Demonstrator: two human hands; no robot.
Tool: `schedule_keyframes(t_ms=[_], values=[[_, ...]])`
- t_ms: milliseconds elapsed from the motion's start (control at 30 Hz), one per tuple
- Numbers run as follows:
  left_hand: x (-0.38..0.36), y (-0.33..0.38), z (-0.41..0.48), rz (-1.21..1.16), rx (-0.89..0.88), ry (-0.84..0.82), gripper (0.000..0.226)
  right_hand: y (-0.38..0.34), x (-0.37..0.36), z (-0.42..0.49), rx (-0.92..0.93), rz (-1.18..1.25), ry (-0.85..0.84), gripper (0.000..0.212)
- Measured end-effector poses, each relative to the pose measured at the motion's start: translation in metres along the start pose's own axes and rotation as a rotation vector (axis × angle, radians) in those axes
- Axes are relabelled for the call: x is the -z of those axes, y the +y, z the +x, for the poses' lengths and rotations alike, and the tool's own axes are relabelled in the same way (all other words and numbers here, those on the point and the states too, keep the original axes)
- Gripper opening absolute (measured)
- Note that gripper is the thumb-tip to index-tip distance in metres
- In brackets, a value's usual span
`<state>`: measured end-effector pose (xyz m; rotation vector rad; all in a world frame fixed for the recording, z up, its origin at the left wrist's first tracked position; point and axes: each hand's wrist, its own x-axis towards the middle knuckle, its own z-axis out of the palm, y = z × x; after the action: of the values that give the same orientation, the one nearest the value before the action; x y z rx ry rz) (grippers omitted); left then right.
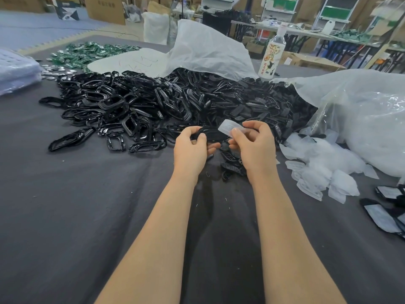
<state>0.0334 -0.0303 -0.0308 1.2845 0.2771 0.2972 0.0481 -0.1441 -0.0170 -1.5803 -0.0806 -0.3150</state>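
Note:
My left hand [192,148] grips a black plastic shell [213,133] above the grey cloth, thumb on its left end. My right hand [252,143] pinches a small translucent white pad [229,128] between thumb and fingers, holding it just over the shell's right end. Directly behind both hands lies a big heap of glossy black frames [122,106] and matte black parts [258,104]. A few loose black parts [232,165] lie under my right wrist.
A pile of translucent white pads [320,167] spills from a clear bag [368,119] at right. A drink bottle [271,55] stands behind the heap by a white sack [208,47]. Green circuit boards [87,53] lie far left; finished pieces [385,211] at the right edge.

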Motion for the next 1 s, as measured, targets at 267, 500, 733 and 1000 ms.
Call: schedule_keyframes(t_ms=[267,500,733,1000], values=[[-0.003,0.003,-0.001,-0.044,0.016,-0.055,0.019,-0.002,-0.002,-0.002,-0.014,-0.004,-0.099,0.015],[-0.005,0.002,-0.002,0.019,-0.008,-0.079,0.020,0.004,-0.008,-0.003,0.074,-0.186,-0.057,0.006],[-0.002,0.000,-0.005,0.149,-0.095,-0.077,0.017,0.006,-0.011,-0.004,0.101,-0.281,0.005,0.006],[-0.001,0.001,-0.002,0.145,-0.090,-0.017,0.015,0.006,-0.014,-0.006,0.220,-0.454,0.114,0.024]])
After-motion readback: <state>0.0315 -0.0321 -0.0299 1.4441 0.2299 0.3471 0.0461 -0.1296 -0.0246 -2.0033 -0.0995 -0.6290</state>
